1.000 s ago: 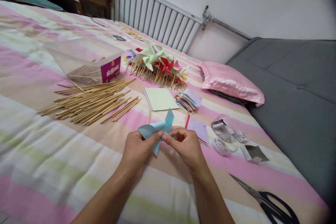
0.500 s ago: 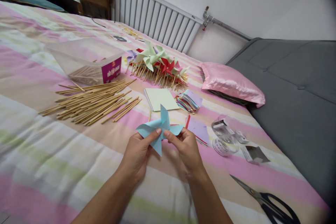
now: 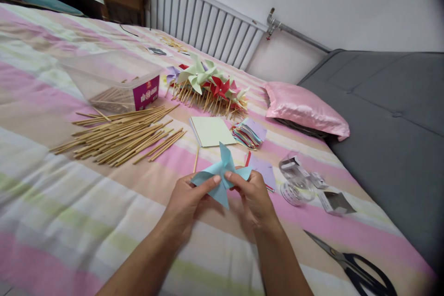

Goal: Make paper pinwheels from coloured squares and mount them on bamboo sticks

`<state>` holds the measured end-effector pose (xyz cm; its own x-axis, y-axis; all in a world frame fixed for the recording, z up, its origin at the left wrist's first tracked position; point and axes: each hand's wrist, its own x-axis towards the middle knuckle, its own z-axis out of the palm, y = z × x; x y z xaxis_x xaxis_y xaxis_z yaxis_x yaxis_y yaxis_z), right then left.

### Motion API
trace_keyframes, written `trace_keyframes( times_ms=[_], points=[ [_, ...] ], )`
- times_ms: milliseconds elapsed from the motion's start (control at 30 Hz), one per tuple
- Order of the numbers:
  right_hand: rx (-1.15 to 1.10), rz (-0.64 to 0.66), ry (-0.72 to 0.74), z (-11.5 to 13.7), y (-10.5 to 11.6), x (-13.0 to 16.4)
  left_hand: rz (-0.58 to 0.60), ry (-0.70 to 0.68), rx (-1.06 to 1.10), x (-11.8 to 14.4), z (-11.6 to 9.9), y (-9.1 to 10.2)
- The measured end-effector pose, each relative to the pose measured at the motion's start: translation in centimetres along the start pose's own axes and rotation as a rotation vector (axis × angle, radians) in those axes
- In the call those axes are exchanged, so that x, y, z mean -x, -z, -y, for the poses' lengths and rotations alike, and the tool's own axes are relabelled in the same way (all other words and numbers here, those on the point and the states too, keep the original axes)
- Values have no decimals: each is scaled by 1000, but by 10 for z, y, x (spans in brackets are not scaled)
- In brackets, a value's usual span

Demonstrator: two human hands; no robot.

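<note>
Pinching the blue pinwheel [image 3: 222,167] from both sides, the two hands hold it above the bed cover [image 3: 132,222]. Left hand [image 3: 185,201]: the grip is closed on the paper, thumb flat near the centre. Right hand [image 3: 255,199]: the grip is likewise closed, thumb just beside the other. The fingers behind the paper are mostly hidden. One blade points away from the person, one toward.

Just beyond the left hand lies a single stick [image 3: 196,159]. Farther out are a paper stack [image 3: 212,132], a bundle of cut paper [image 3: 247,135] and, to the right, a clear jar [image 3: 297,190] and scissors [image 3: 333,252].

Caution: excess thumb pressure could crease the blades. If either thumb slips, a folded blade may spring open; whether a fastener secures the centre cannot be told. Uneven pulling by the two hands could tear the paper near the middle.

Change from half a second ago: the pinwheel and both hands sit slightly farther right, and more of the single stick shows. The scissors remain in place.
</note>
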<state>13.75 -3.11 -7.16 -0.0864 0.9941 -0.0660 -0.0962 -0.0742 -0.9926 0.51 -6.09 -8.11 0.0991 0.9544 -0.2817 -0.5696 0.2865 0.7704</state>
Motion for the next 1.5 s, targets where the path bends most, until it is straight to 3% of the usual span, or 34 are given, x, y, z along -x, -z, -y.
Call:
trace_keyframes(
  times_ms=[200,467,767,867,933,1000,1067,1133,1200,1333,1500],
  points=[
    [98,93,-83,7,18,-5,-18,-1,-112,1,-10,-2],
    [189,236,-115,10,15,-2,-35,-14,-235,-3,-5,0],
    [307,297,-48,6,23,-3,38,39,-324,-7,-2,4],
    [280,310,-16,7,19,-2,-21,26,-274,-5,-3,4],
    [267,268,75,8,15,-1,-103,12,-196,-4,-4,4],
    [310,135,238,11,11,1,-170,13,-106,-4,-6,4],
    [391,-27,410,15,8,5,-200,16,-26,-5,-8,6],
    [463,-80,515,19,6,10,-216,6,43,-6,-9,8],
    [539,31,540,22,4,16,-232,-13,87,-7,-11,10],
    [682,361,448,22,2,20,-240,-18,112,-9,-14,14],
    [723,409,441,11,0,15,-241,7,116,-10,-15,16]
  ],
)
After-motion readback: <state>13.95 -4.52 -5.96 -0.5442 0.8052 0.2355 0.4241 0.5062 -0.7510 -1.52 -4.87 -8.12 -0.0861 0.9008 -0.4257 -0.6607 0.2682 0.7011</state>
